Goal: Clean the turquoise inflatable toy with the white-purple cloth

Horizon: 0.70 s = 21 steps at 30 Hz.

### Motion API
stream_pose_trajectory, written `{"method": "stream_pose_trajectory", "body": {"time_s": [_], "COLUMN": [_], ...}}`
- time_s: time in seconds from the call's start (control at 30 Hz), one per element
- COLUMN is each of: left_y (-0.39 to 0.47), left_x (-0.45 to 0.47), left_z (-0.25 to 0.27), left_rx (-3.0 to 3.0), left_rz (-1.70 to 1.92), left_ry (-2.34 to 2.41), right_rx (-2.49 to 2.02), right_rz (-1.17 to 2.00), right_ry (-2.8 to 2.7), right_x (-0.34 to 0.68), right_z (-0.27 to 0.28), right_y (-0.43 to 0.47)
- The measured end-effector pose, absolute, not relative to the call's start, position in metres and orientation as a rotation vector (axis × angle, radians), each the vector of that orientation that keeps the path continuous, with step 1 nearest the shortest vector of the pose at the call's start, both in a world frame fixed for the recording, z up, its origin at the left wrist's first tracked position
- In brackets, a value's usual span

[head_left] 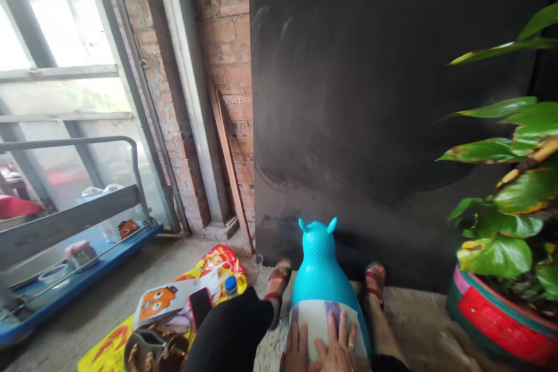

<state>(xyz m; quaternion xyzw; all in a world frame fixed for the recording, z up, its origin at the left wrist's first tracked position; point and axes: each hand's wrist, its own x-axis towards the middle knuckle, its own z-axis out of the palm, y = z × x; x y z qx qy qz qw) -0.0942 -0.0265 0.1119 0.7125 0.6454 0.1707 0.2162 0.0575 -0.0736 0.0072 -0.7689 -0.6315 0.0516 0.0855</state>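
A turquoise inflatable hopper toy (323,281) with two small ears stands between my legs, its head toward the dark board. Over its back lies a white cloth-like sheet (314,324) with purple stripes. My left hand (297,347) rests flat on the left part of this sheet, fingers stretched forward. Beside it my right hand (337,344) lies flat on the sheet with fingers spread and a ring on one finger. Neither hand grips anything. The lower parts of both hands run out of view at the bottom edge.
A large black board (370,99) leans against the brick wall (229,40). On the left stands a blue platform cart (96,270). A yellow bag (107,342), a phone (200,306) and a blue-capped bottle (231,286) lie beside my leg. A potted plant (497,302) stands right.
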Motion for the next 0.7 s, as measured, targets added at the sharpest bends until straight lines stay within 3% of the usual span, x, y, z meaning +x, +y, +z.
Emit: {"method": "stream_pose_trajectory", "body": {"time_s": [0.1,0.3,0.57,0.7], "left_y": [0.039,0.08,-0.076,-0.101], "left_x": [-0.107,-0.101,-0.086,-0.076], "left_z": [0.152,0.17,0.074,0.04], "left_rx": [1.925,1.834,1.671,1.498], "left_rz": [0.765,0.734,0.452,0.475], "left_ry": [1.892,1.829,1.67,1.594], "right_rx": [-2.314,-2.368,-2.286,-2.304], "right_rz": [0.175,0.201,0.268,0.236], "right_ry": [-1.897,-1.876,-1.915,-1.947], "right_x": [0.056,0.053,0.067,0.071], "right_z": [0.023,0.036,0.037,0.038], "right_y": [-0.079,-0.083,-0.09,-0.086]}}
